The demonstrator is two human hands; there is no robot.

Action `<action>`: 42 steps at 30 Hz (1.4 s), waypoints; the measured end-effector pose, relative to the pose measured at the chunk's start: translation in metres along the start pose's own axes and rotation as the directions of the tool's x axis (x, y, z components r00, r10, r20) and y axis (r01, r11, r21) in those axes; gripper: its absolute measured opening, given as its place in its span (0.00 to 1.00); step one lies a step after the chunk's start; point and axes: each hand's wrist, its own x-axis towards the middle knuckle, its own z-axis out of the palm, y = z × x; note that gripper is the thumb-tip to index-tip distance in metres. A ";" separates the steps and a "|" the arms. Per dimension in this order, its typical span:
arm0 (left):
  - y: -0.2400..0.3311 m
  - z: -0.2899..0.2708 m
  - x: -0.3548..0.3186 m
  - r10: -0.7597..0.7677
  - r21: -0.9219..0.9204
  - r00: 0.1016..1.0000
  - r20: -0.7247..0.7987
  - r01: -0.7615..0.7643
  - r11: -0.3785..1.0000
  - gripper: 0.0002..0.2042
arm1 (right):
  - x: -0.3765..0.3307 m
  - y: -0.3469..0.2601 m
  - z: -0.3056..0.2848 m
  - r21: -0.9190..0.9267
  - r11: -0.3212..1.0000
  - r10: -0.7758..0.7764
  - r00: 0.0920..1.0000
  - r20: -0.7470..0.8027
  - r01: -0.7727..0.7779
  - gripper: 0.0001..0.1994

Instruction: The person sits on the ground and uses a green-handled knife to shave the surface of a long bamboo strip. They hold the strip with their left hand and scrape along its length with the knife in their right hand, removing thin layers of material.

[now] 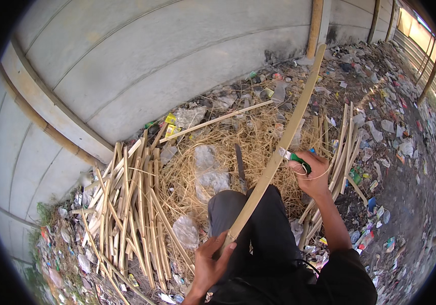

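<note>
A long flat bamboo strip (274, 161) slants up and away across my knees. Its near end is gripped in my left hand (212, 263), thumb and fingers wrapped around it. My right hand (311, 175) is closed around the green handle of a small knife (288, 154), whose short pale blade meets the strip's right edge around mid-length. Part of the handle is hidden by my fingers. Beyond my knees, a dark long-bladed knife (240, 161) lies on the bamboo shavings (177, 180).
Split bamboo sticks (136, 213) are heaped at my left, and a smaller bundle (344, 147) lies at my right. One stick (217, 120) crosses the shavings farther off. A grey panel wall (177, 56) rises ahead. Plastic litter (391, 127) covers the ground.
</note>
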 end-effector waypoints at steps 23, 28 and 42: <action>-0.054 -0.019 -0.052 -0.276 -0.168 0.960 0.041 0.279 0.946 0.20 | 0.082 0.174 -0.014 -0.241 0.938 0.185 0.948 -0.259 -0.249 0.21; -0.083 -0.031 -0.065 -0.310 -0.309 0.947 0.087 0.322 0.895 0.20 | 0.067 0.271 -0.063 -0.220 0.825 0.490 0.853 -0.181 -0.521 0.24; -0.037 -0.006 0.015 -0.303 -0.552 0.893 0.332 0.444 0.705 0.27 | -0.012 0.086 -0.015 0.387 0.819 0.433 0.899 0.069 -0.424 0.22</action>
